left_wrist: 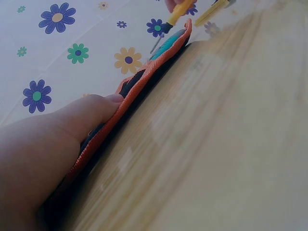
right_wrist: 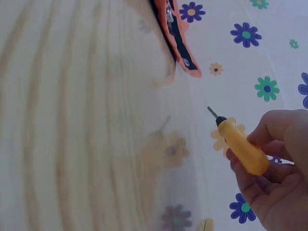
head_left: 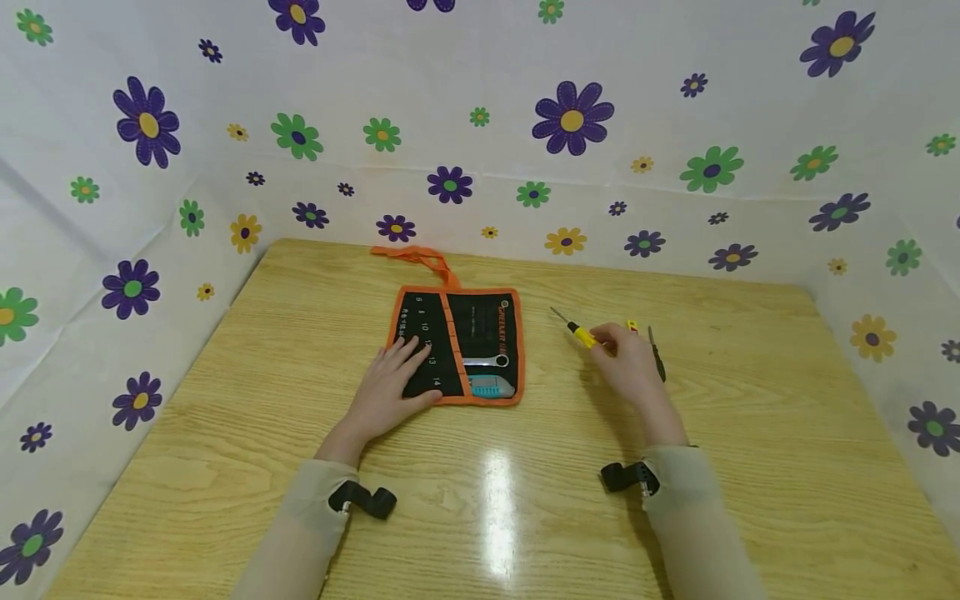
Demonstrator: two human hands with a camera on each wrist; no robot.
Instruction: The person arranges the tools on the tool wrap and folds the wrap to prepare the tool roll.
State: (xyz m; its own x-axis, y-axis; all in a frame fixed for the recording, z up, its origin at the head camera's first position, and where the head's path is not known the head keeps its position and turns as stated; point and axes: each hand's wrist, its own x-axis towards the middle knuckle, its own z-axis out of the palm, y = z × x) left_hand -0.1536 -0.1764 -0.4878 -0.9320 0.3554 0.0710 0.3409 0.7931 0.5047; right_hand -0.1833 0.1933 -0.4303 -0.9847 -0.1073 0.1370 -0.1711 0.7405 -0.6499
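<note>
My left hand rests with spread fingers on the black tool pouch with orange trim, its thumb along the near edge. In the left wrist view the thumb presses on the orange border. A combination wrench and a teal utility knife sit in the pouch's lower pockets. Right of the pouch, my right hand pinches a screwdriver by its yellow handle, above the table. Its shaft points toward the pouch. The right wrist view shows thumb and fingers around the yellow handle.
Behind and beside my right hand lie a dark-handled screwdriver and a yellow tool, partly hidden by the hand. An orange strap trails from the pouch's far edge. A flowered cloth stands behind the wooden table.
</note>
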